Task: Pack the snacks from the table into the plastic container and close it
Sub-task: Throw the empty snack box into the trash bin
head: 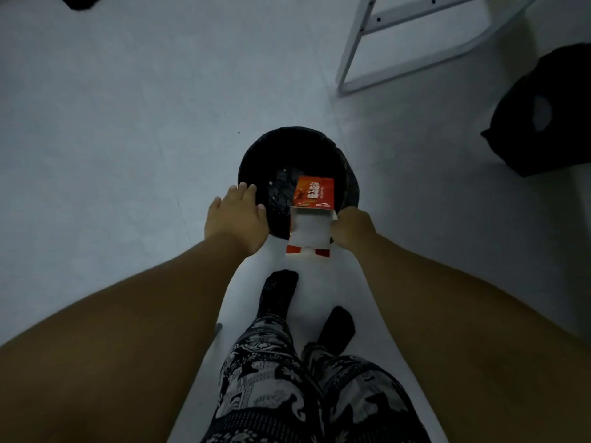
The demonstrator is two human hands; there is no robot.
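Head camera, looking straight down at a pale grey floor (112, 123) in dim light. Two bare forearms reach forward from the bottom corners toward a round black bin (275, 151) lined with a dark bag, which stands on the floor just ahead of the person's feet.

The left hand (236, 219) hovers over the bin's near-left rim, palm down, fingers spread and relaxed, holding nothing.

The right hand (351, 230) is curled around the right edge of a red snack box (311, 212), gripping it at the near-right side of the bin. The box is open: its white inside and an unfolded flap with red tabs face the camera, while its red printed end points down into the bin's mouth. The print is too blurred to read.

Below the hands are two feet in black socks (278, 295) and legs in black-and-white patterned trousers (271, 378).

At upper right stands a white metal frame (412, 36), part of some piece of furniture. A black bag (543, 123) lies on the floor at the right edge. The plastic container and the table are out of view.
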